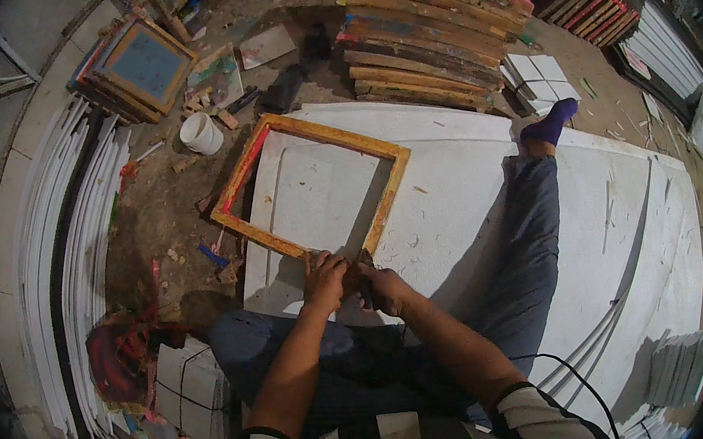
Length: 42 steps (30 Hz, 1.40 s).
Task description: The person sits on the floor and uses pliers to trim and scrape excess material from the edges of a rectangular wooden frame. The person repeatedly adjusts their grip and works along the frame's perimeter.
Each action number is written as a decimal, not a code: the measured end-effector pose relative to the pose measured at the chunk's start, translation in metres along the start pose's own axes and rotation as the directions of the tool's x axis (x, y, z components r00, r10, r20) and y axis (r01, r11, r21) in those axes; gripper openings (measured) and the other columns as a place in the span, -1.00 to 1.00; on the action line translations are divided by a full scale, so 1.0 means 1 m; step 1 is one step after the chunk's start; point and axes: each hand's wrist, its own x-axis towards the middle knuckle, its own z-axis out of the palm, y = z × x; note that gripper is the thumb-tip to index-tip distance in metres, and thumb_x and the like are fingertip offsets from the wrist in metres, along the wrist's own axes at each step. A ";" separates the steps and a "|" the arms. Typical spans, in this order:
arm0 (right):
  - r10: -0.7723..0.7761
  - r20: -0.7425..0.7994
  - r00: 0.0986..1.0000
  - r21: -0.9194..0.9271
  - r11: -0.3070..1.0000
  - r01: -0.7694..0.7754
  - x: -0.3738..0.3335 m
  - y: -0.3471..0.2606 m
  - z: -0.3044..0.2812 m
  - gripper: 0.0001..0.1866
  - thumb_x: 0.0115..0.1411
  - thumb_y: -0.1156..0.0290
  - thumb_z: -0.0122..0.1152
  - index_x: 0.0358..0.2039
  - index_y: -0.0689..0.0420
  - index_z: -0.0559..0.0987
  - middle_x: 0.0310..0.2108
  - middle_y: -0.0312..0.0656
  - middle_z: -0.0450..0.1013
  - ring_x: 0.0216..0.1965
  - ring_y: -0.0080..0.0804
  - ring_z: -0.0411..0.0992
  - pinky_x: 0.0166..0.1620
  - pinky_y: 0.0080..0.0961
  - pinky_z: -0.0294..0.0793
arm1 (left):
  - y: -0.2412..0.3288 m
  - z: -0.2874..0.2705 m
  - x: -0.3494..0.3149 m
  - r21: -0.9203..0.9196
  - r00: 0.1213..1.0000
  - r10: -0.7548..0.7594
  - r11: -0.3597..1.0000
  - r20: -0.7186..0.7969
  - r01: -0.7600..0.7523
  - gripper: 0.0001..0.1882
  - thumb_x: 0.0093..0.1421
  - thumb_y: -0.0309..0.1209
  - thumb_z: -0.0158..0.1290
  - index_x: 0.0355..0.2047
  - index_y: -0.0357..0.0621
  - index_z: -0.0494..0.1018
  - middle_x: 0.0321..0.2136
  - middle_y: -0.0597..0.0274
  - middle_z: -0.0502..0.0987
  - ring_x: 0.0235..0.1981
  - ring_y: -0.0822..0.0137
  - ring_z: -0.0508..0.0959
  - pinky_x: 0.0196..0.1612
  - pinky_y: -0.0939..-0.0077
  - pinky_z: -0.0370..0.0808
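Largest first: white sheets [463, 207] cover much of the floor, presumably laid as a clean, smooth surface to work over. Beyond them, a stack of wooden frames [428, 50] stands well apart from the person, likely piled there to leave room for handling. The right leg [534, 220] stretches across the sheets, perhaps to steady the seated body.

One wooden frame [334, 138] is before the person, its near corner at the hands, its left corner reaching past the sheets' edge. Orientation probably chosen to bring that corner close to the lap; how much of it rests on the sheets, I cannot tell.

White bucket [201, 136]: on the bare floor left of the frame, apart from it.

Left hand [325, 281]: fingers wrapped over the frame's near rail, apparently to steady it. Right hand [386, 290]: curled just beside, at the corner; something dark shows there, but whether it is grasped, cannot tell.

Smallest: thin shavings [414, 239] scattered on the sheets.
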 end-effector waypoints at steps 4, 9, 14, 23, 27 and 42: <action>-0.155 -0.030 0.987 -0.115 0.982 0.151 -0.013 -0.009 -0.001 -0.34 0.38 -0.17 0.05 -0.14 0.34 0.53 -0.45 -0.10 0.50 -0.57 -0.34 0.49 -0.52 -0.41 0.51 | 0.010 -0.002 -0.001 0.124 0.995 -0.075 0.990 0.066 0.066 -0.35 -0.13 -0.23 0.40 0.04 0.04 0.56 0.18 0.21 0.44 0.36 0.09 0.20 0.44 -0.33 -0.11; -0.076 0.086 0.993 -0.351 0.931 0.102 -0.020 -0.002 -0.039 -0.28 0.32 -0.26 0.09 -0.10 0.32 0.51 -0.38 -0.10 0.53 -0.50 -0.38 0.51 -0.46 -0.43 0.55 | 0.020 -0.016 0.000 -0.072 0.995 -0.073 0.994 0.069 0.078 -0.22 -0.15 -0.26 0.40 0.17 0.01 0.45 0.23 0.15 0.40 0.40 0.06 0.15 0.44 -0.36 -0.17; -0.020 0.177 0.984 -0.360 0.929 0.084 -0.004 0.008 -0.035 -0.31 0.34 -0.25 0.07 -0.15 0.27 0.57 -0.37 -0.10 0.58 -0.53 -0.42 0.50 -0.47 -0.47 0.53 | 0.009 -0.025 -0.004 -0.071 1.000 -0.010 0.997 0.014 0.011 0.09 -0.18 -0.26 0.41 0.39 0.09 0.15 0.30 0.11 0.31 0.44 0.02 0.07 0.44 -0.39 -0.23; 0.000 0.033 0.999 -0.442 0.897 0.015 0.012 -0.002 -0.027 -0.27 0.33 -0.29 0.04 -0.20 0.30 0.58 -0.42 -0.11 0.55 -0.51 -0.37 0.50 -0.44 -0.39 0.56 | 0.004 -0.025 -0.010 -0.097 0.997 -0.011 0.995 0.080 0.019 0.09 -0.22 -0.22 0.45 0.38 0.15 0.20 0.36 0.12 0.21 0.49 -0.01 -0.03 0.44 -0.40 -0.30; -0.022 0.051 0.998 -0.363 0.931 0.039 0.015 0.001 -0.032 -0.24 0.32 -0.30 0.04 -0.17 0.32 0.55 -0.45 -0.10 0.52 -0.49 -0.29 0.52 -0.39 -0.25 0.63 | 0.005 -0.022 -0.011 -0.067 0.996 -0.017 0.998 0.087 0.023 -0.01 -0.22 -0.17 0.46 0.30 0.17 0.34 0.35 0.13 0.22 0.48 -0.01 -0.03 0.44 -0.41 -0.30; 0.140 0.139 0.980 -0.455 0.888 -0.063 0.011 -0.039 -0.042 -0.27 0.33 -0.28 0.04 -0.12 0.30 0.53 -0.45 -0.06 0.55 -0.44 -0.24 0.60 -0.41 -0.24 0.63 | -0.001 -0.009 -0.012 -0.103 1.000 0.015 0.994 -0.013 -0.016 -0.05 -0.23 0.20 0.43 0.18 0.11 0.47 0.30 0.12 0.24 0.46 -0.08 -0.01 0.41 -0.44 -0.33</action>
